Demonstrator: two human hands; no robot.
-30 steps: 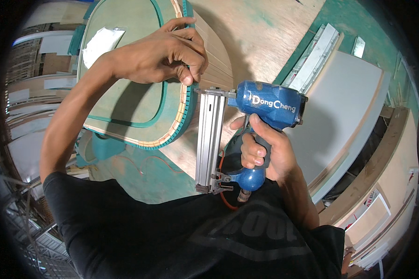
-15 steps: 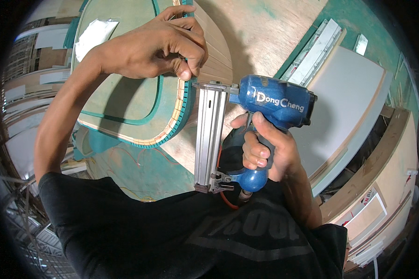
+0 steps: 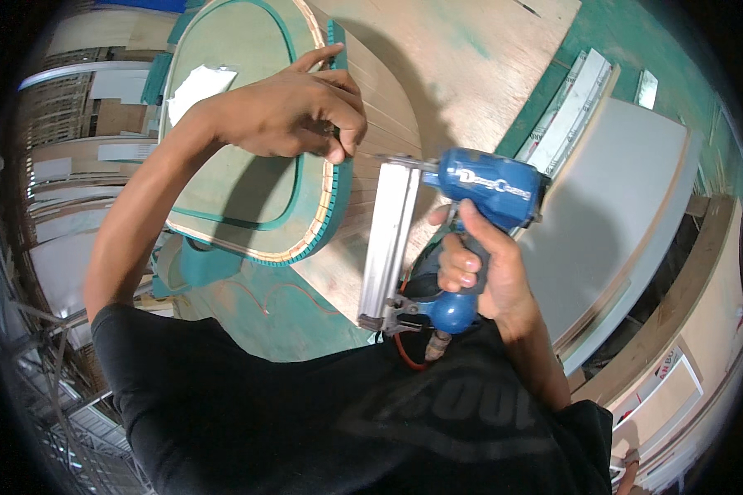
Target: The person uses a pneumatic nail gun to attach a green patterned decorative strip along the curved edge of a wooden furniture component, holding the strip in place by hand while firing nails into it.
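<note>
My right hand (image 3: 483, 268) is wrapped round the dark grip of a blue air nail gun (image 3: 489, 183) with a long silver magazine. The gun's nose points left and stands slightly apart from the rim of a rounded panel (image 3: 264, 78). Bent over that rim, my left hand (image 3: 293, 115) has thumb and fingers closed on a slotted green strip (image 3: 333, 206) that runs round the panel's curved edge. An orange air hose (image 3: 406, 351) joins the gun's base near my black shirt.
A crumpled white sheet (image 3: 198, 91) lies on the panel. Beneath is a plywood board (image 3: 479, 62). White strips (image 3: 570, 111) and a large grey-white panel (image 3: 619, 181) lie to the right. Stacked boards (image 3: 62, 235) line the left. Another person's hand (image 3: 631, 458) appears at lower right.
The nail gun's nose has moved right, away from the rim it was close against. My left hand keeps its pinch at the edge. The whole view has shifted slightly.
</note>
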